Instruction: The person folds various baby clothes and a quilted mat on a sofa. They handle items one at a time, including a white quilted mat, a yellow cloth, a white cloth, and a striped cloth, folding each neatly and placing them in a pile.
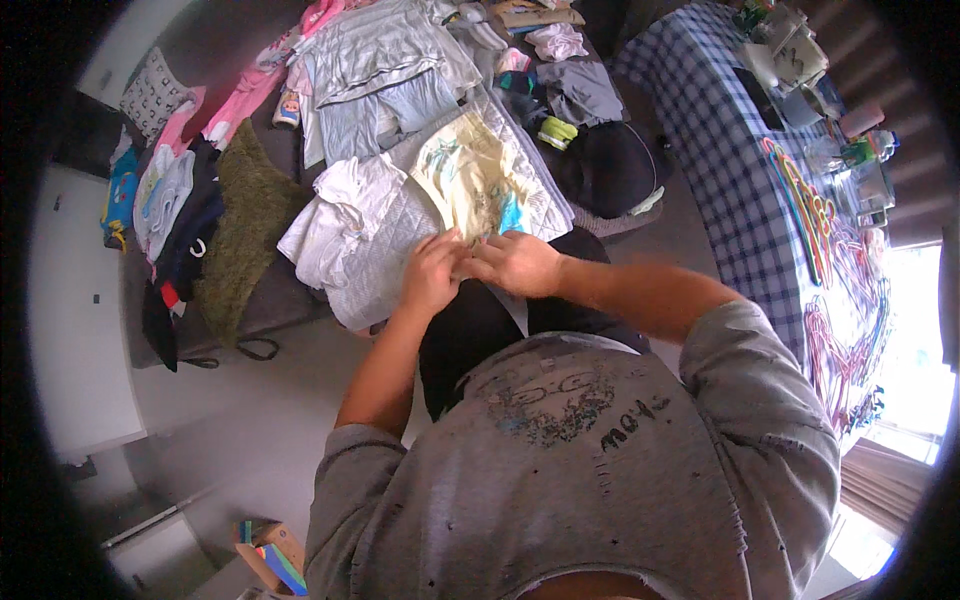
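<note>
A pale yellow garment (pixel 466 176) with teal and blue prints lies over a quilted white cloth (pixel 405 217). At its near edge, my left hand (pixel 437 271) and my right hand (pixel 519 264) are close together, with the fingers of both pinching the fabric. The fingertips partly hide what they grip. To the left of the yellow garment, a crumpled white garment (pixel 349 206) rests on the quilted cloth. Beyond it are light blue shorts or trousers (pixel 352 124) and a light grey shirt (pixel 375 56), spread out.
An olive knitted cloth (pixel 244 232) and dark clothes (pixel 191 217) lie at the left of the sofa. Folded grey cloth (pixel 581 90), small rolled items and a black rounded item (pixel 611 169) sit at the right. A table with a checked cloth (pixel 694 135) holds colourful hangers (pixel 810 210).
</note>
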{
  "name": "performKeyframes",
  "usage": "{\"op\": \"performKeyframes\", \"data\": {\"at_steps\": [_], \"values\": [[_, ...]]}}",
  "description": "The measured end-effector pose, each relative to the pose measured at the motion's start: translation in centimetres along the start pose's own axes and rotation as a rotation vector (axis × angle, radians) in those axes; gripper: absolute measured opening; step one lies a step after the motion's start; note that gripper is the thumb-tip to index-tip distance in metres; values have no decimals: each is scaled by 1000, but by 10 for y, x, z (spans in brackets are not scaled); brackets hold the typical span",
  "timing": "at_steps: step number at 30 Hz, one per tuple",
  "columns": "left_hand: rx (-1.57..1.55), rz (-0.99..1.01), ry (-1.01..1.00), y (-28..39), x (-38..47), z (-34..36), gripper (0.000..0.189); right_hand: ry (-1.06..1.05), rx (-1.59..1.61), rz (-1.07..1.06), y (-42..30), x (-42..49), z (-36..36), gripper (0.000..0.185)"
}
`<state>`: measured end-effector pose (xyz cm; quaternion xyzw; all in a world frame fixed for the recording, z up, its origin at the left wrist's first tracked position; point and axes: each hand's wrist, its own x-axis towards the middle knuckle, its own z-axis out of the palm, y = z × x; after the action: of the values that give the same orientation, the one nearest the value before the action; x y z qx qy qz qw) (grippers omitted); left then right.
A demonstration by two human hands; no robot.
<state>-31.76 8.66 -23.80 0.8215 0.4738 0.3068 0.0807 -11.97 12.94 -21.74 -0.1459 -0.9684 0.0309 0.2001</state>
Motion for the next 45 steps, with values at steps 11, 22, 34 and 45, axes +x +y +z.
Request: {"op": "performKeyframes", "data": {"at_steps": [11,22,34,45], "values": [[167,-82,-153,-8,-4,-9,76,-138,-109,130,39,-41,0,47],[205,-116,-238,-18,-9,-6,57,-80,-105,82,48,-53,8,44],[-99,-371,-23,-35,-3,10,37,73,230,326,57,-39,21,30],[-53,-1050,190,-63,34,39,54,465,778,1250,84,-4,31,41]]}}
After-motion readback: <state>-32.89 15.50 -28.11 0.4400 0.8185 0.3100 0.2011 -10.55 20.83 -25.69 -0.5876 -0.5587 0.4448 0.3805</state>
